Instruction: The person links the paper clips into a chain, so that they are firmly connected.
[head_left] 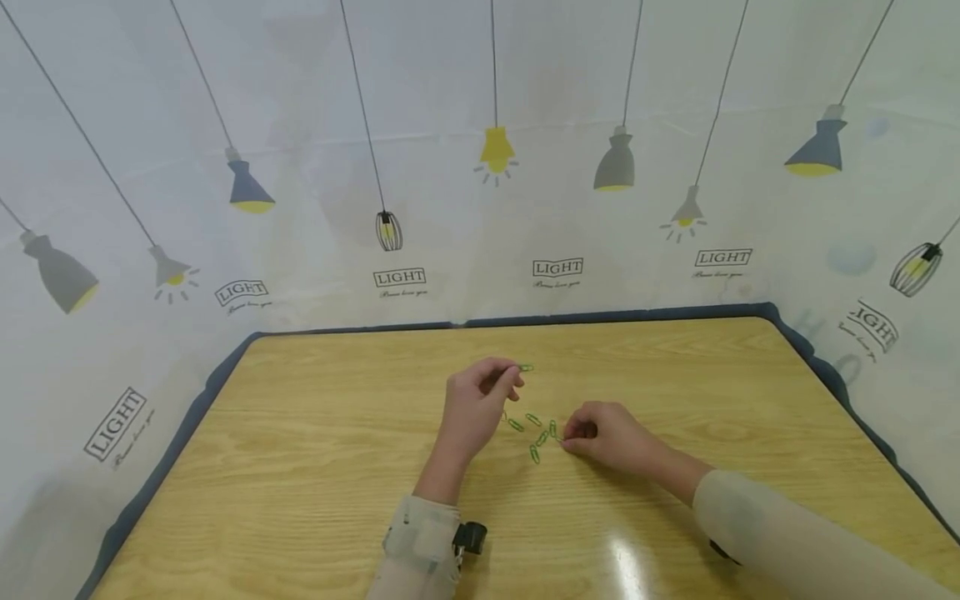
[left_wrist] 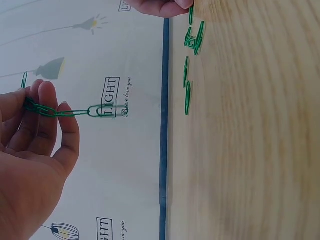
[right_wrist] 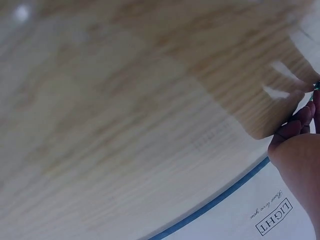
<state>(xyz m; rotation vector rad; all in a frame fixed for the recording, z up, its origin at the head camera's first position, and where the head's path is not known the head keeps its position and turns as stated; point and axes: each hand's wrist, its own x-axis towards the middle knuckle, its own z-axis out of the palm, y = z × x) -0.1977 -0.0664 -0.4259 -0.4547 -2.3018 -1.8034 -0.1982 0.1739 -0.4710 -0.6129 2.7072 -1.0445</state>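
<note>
Both hands pinching green paper clips over wood-grain table

Left hand (head_left: pixel 476 404): narrow, thumb and fingers pinching a chain of green paper clips (left_wrist: pixel 47 111), raised off the table. One end pokes out past the fingertips toward 2 o'clock in head view; the other hangs below the hand in left wrist view.

Right hand (head_left: pixel 618 437): narrow, thumb and fingertips pinched on a single green clip (right_wrist: pixel 317 86), mostly hidden, low over the table.

Loose green paper clips (head_left: pixel 534 454) lie on the wood-grain table (head_left: pixel 300 467) between the hands: left hand at their 10 o'clock, right at 3. Within the loose group: one at 12, one at 2, one at 6, one at 10, one near center. Whether any touch, can't tell.

Light sleeves (head_left: pixel 795 525) on both arms; black device (head_left: pixel 471 537) at left wrist. White backdrop (head_left: pixel 315 250) printed with pendant lamps (head_left: pixel 497 148) and "LIGHT" labels (head_left: pixel 557 267), past the table's 12 o'clock edge.
</note>
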